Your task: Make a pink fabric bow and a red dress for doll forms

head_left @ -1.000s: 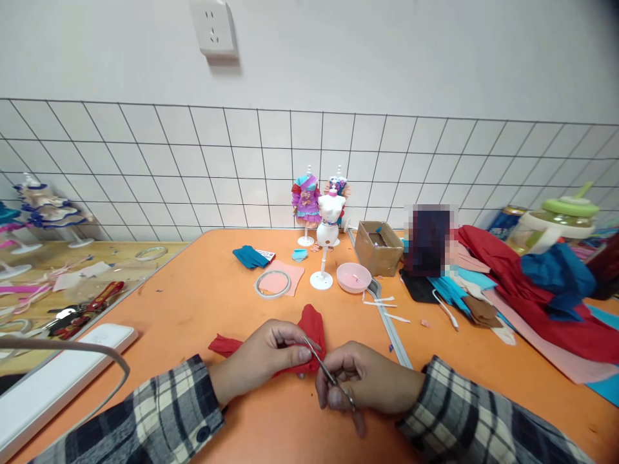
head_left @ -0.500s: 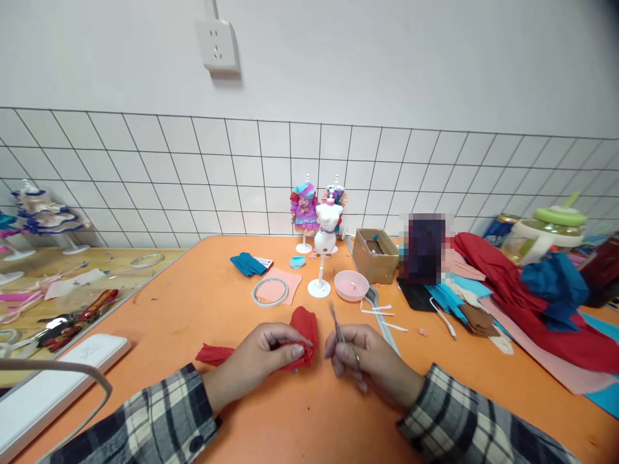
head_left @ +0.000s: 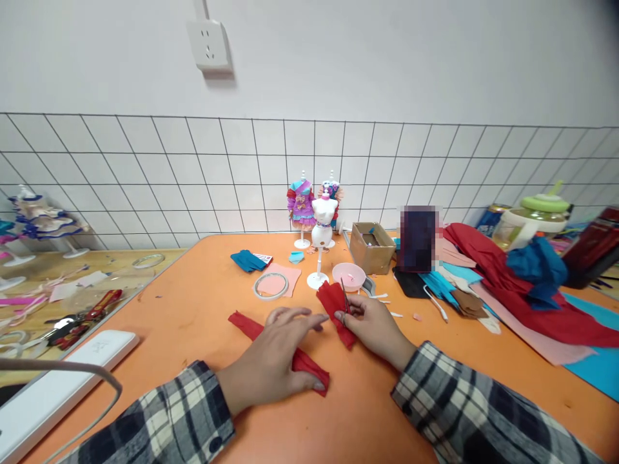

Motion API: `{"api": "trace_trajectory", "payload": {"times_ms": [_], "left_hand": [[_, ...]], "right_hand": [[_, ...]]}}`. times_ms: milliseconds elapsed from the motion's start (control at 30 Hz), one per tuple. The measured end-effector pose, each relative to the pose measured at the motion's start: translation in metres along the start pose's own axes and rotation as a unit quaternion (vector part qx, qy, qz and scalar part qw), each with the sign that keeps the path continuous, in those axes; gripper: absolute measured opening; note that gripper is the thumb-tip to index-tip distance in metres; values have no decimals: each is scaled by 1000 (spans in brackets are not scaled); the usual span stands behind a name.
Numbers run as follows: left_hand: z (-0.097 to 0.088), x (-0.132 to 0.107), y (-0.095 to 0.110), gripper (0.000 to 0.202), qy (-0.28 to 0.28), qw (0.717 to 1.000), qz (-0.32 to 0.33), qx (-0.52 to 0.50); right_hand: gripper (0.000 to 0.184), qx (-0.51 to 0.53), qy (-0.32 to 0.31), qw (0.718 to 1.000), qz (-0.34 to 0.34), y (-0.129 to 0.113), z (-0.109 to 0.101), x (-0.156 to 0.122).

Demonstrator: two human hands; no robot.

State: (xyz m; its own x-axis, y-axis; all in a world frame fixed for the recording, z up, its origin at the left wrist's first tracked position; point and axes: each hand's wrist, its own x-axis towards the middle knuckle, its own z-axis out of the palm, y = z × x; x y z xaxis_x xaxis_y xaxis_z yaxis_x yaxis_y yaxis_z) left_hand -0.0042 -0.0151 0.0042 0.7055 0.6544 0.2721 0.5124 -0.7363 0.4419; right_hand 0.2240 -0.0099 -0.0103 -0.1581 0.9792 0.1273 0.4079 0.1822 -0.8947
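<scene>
- We see a strip of red cloth (head_left: pixel 309 367) lying aslant on an orange table (head_left: pixel 193 303), passing beneath a person's left hand (head_left: pixel 275 351).
- The left hand is palm down with its fingers loosely spread, its thumb at the strip's near end; we cannot tell how firmly it presses.
- Just to the right, a separate piece of red cloth (head_left: pixel 333 301) sits beside the right hand (head_left: pixel 374 325).
- That right hand is curled around small scissors (head_left: pixel 345 298), blades pointing away from the person; we cannot tell whether its fingers also pinch the cloth.
- Both arms wear plaid sleeves (head_left: pixel 171 409).
- Just beyond the red piece, we find a pink bowl (head_left: pixel 355 287) and, to its left, a bare white dress form (head_left: pixel 325 222).
- Behind the bare form stand two dressed ones, the left in a purple dress (head_left: pixel 302 205).
- Left of the forms, a ring-shaped roll (head_left: pixel 256 287) rests partly on a pink cloth (head_left: pixel 291 277), near a folded blue cloth (head_left: pixel 247 260).
- Right of the bowl, we note a cardboard box (head_left: pixel 371 256) and a blurred dark object (head_left: pixel 418 238).
- Farther right, a large red cloth (head_left: pixel 522 296) lies heaped before a green-lidded jug (head_left: pixel 529 225).
</scene>
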Motion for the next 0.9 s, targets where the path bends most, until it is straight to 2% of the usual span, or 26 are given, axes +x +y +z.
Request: {"api": "trace_trajectory", "payload": {"times_ms": [33,100,167,200,333,400,467,533,600,667,733,800,900], "left_hand": [[0,0,-2,88,18,1000,-19,-2],[3,1,-5,65,25,998,-58,6],[10,3,-4,27,-3,995,-97,20],[14,4,-2,18,-17,993,-112,24],[19,1,8,30,-17,989,-144,-35],[13,-1,10,39,-11,993,-110,-44],[3,-3,8,39,11,998,-47,27],[-6,-2,5,42,44,990,-25,129],[-10,0,0,38,29,982,-35,181],[-9,2,-5,22,-13,982,-36,185],[-4,3,-8,13,-40,983,-17,176],[2,3,-7,19,-48,985,6,168],[12,2,-3,23,-15,985,24,172]], "right_hand": [[22,-81,14,997,-8,0,-4,0],[19,-201,16,979,-26,-2,-7,-2],[19,-232,-6,972,-41,-5,-5,-5],[21,-221,-13,974,-44,-7,-2,-6],[28,-150,-12,987,-53,-5,2,-3],[30,-148,8,987,-55,-2,-5,0],[36,-173,34,982,-59,1,-16,2],[41,-224,35,973,-54,4,-28,2],[40,-270,0,962,-34,8,-36,2],[36,-295,-30,955,-22,13,-39,3],[32,-300,-36,953,-22,18,-37,6],[28,-278,-23,960,-18,21,-30,9],[22,-213,-17,977,-15,24,-16,13]]}}
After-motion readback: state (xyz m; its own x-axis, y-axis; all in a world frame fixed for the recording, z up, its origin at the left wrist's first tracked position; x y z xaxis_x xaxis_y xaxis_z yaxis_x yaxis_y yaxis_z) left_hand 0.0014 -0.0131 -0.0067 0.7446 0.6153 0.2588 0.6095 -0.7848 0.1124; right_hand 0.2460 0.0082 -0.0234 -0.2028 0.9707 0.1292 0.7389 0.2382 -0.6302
